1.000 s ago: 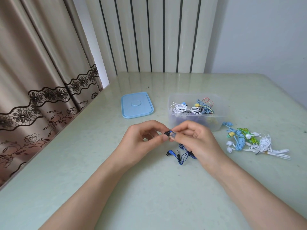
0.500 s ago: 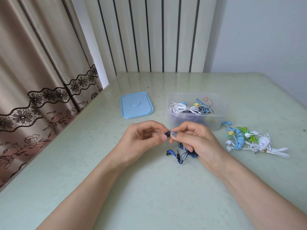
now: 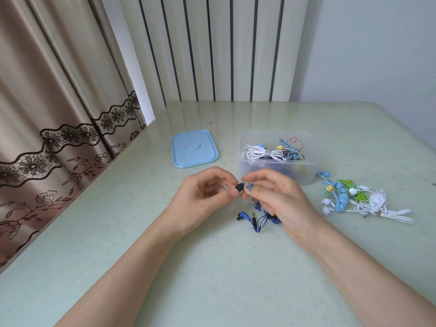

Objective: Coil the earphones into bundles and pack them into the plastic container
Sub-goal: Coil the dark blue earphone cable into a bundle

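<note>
Dark blue earphones (image 3: 256, 218) hang between my hands at the table's middle. My left hand (image 3: 205, 199) and my right hand (image 3: 278, 197) both pinch one black earbud of this pair, fingertips nearly touching. The other earbud, the plug and a loop of cable lie on the table under my right hand. Behind my hands stands the clear plastic container (image 3: 316, 159), holding several coiled earphones in white, blue and other colours.
The container's light blue lid (image 3: 194, 148) lies flat to the left of it. A heap of white, light blue and green earphones (image 3: 361, 199) rests to the right of my right hand. A curtain (image 3: 59, 114) hangs along the table's left edge.
None beyond a slight shift of the view; both hands keep pinching the earbud in the same place.
</note>
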Action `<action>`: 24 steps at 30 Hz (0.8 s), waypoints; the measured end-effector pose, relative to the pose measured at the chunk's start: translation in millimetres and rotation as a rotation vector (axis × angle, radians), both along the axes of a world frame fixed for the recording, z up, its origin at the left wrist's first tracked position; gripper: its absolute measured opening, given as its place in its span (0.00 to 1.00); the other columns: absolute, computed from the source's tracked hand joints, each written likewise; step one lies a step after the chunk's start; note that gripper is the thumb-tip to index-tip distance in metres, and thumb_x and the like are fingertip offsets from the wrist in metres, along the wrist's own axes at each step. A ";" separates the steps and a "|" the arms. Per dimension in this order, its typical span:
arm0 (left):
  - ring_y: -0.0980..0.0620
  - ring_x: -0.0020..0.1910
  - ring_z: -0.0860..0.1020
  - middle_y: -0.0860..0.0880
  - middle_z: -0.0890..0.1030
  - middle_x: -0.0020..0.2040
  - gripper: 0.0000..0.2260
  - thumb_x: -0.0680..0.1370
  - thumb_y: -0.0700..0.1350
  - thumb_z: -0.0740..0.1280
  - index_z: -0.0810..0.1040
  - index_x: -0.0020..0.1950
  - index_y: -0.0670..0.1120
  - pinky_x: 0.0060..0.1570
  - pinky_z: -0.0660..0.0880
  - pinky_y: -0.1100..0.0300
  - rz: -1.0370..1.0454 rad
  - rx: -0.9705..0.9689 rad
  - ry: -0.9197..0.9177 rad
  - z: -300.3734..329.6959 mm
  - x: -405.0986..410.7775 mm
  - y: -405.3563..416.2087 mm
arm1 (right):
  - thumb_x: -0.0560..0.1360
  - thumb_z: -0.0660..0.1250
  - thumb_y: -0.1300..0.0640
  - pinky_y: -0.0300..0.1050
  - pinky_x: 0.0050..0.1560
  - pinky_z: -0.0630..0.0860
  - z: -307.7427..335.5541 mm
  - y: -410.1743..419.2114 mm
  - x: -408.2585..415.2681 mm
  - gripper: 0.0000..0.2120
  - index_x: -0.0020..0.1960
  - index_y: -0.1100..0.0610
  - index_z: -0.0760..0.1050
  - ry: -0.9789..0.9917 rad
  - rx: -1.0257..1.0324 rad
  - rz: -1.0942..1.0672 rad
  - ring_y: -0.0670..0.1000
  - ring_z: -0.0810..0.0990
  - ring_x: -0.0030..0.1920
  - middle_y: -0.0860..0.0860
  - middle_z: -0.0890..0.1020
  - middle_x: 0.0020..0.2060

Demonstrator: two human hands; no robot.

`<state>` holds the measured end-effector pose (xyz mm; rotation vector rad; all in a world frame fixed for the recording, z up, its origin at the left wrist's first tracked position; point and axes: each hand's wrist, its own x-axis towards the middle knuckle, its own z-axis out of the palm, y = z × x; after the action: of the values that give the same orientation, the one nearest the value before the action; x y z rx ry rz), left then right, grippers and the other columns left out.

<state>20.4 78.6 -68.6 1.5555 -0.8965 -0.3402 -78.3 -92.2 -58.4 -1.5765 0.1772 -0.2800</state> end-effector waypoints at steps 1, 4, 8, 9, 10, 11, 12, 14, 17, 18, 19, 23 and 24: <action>0.46 0.42 0.79 0.49 0.84 0.46 0.06 0.77 0.42 0.73 0.79 0.51 0.44 0.48 0.77 0.49 0.022 0.044 -0.066 -0.7 0.5 1.5 | 0.78 0.67 0.62 0.35 0.32 0.66 -1.5 0.2 0.8 0.09 0.56 0.54 0.79 -0.007 -0.011 -0.025 0.41 0.70 0.27 0.52 0.83 0.38; 0.50 0.39 0.76 0.54 0.80 0.45 0.08 0.75 0.46 0.74 0.77 0.51 0.50 0.41 0.73 0.58 0.034 0.224 -0.302 -3.7 -2.1 5.8 | 0.79 0.63 0.65 0.47 0.44 0.71 -4.6 1.0 3.3 0.14 0.58 0.50 0.80 -0.013 -0.042 -0.073 0.40 0.72 0.26 0.53 0.78 0.42; 0.55 0.38 0.71 0.57 0.78 0.46 0.07 0.74 0.49 0.73 0.79 0.50 0.53 0.40 0.68 0.66 0.001 0.407 -0.534 -11.0 -2.8 4.2 | 0.78 0.64 0.66 0.46 0.44 0.72 -6.4 1.1 3.5 0.11 0.51 0.53 0.81 0.008 -0.083 -0.091 0.40 0.72 0.26 0.51 0.78 0.42; 0.55 0.38 0.71 0.57 0.78 0.45 0.05 0.75 0.48 0.73 0.81 0.49 0.53 0.40 0.68 0.66 -0.002 0.414 -0.552 -11.5 -2.1 3.9 | 0.77 0.65 0.65 0.43 0.43 0.72 -6.7 1.3 3.2 0.09 0.50 0.53 0.80 0.006 -0.093 -0.088 0.40 0.72 0.27 0.49 0.78 0.42; 0.55 0.37 0.71 0.56 0.78 0.44 0.03 0.75 0.46 0.73 0.82 0.48 0.53 0.39 0.68 0.66 -0.004 0.412 -0.561 -11.4 -1.4 3.7 | 0.76 0.67 0.65 0.40 0.42 0.72 -6.4 1.4 2.7 0.07 0.49 0.54 0.79 0.001 -0.106 -0.081 0.42 0.73 0.28 0.47 0.78 0.41; 0.56 0.36 0.71 0.55 0.78 0.43 0.03 0.76 0.44 0.72 0.82 0.46 0.52 0.39 0.67 0.66 -0.005 0.410 -0.561 -11.1 -1.1 3.7 | 0.76 0.68 0.66 0.39 0.41 0.71 -6.6 1.1 2.0 0.07 0.48 0.55 0.77 -0.003 -0.121 -0.070 0.44 0.74 0.30 0.45 0.78 0.40; 0.55 0.36 0.71 0.54 0.78 0.43 0.04 0.77 0.43 0.72 0.82 0.46 0.52 0.39 0.67 0.67 -0.003 0.410 -0.556 -11.1 -1.1 3.6 | 0.75 0.69 0.66 0.40 0.41 0.70 -7.4 1.0 1.7 0.07 0.47 0.56 0.76 -0.003 -0.132 -0.057 0.46 0.75 0.32 0.45 0.78 0.40; 0.55 0.36 0.71 0.54 0.78 0.44 0.05 0.77 0.42 0.71 0.81 0.46 0.52 0.39 0.68 0.66 0.006 0.409 -0.535 -10.6 -1.2 3.3 | 0.75 0.69 0.67 0.44 0.42 0.69 -8.9 1.0 0.9 0.07 0.47 0.59 0.72 0.005 -0.150 -0.026 0.50 0.76 0.35 0.52 0.79 0.42; 0.54 0.39 0.72 0.55 0.78 0.47 0.05 0.76 0.47 0.73 0.81 0.50 0.54 0.40 0.71 0.62 0.004 0.403 -0.542 -10.3 -2.3 2.6 | 0.75 0.67 0.67 0.40 0.40 0.69 -10.0 1.8 1.3 0.07 0.48 0.59 0.70 0.008 -0.184 -0.029 0.49 0.77 0.34 0.59 0.80 0.45; 0.54 0.40 0.73 0.56 0.78 0.48 0.07 0.75 0.50 0.73 0.81 0.52 0.55 0.41 0.72 0.61 -0.003 0.410 -0.547 -10.4 -3.0 2.3 | 0.75 0.66 0.67 0.36 0.38 0.69 -9.8 2.1 1.9 0.08 0.48 0.58 0.70 0.007 -0.182 -0.043 0.46 0.76 0.33 0.58 0.80 0.44; 0.53 0.41 0.73 0.56 0.77 0.49 0.08 0.75 0.51 0.73 0.81 0.53 0.55 0.42 0.73 0.61 -0.014 0.418 -0.552 -10.7 -3.7 1.7 | 0.75 0.66 0.68 0.34 0.36 0.68 -9.4 2.0 2.3 0.09 0.49 0.56 0.71 0.006 -0.169 -0.055 0.45 0.76 0.32 0.56 0.80 0.42; 0.53 0.39 0.72 0.56 0.76 0.48 0.04 0.77 0.47 0.73 0.82 0.51 0.53 0.40 0.71 0.62 -0.028 0.398 -0.563 -11.7 -5.2 -1.2 | 0.75 0.66 0.67 0.34 0.33 0.67 -11.2 0.7 3.1 0.10 0.47 0.52 0.76 -0.011 -0.191 -0.065 0.46 0.73 0.30 0.51 0.80 0.39; 0.53 0.38 0.71 0.57 0.76 0.47 0.03 0.78 0.46 0.73 0.81 0.50 0.53 0.40 0.70 0.63 -0.016 0.383 -0.550 -11.4 -5.2 -1.5 | 0.75 0.66 0.67 0.35 0.33 0.68 -12.0 0.6 3.1 0.10 0.46 0.52 0.78 -0.021 -0.213 -0.064 0.48 0.73 0.30 0.49 0.80 0.39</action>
<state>15.2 77.1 -80.1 2.0470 -1.3231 -0.0920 -75.2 -91.6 -70.4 -1.7805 0.1870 -0.3752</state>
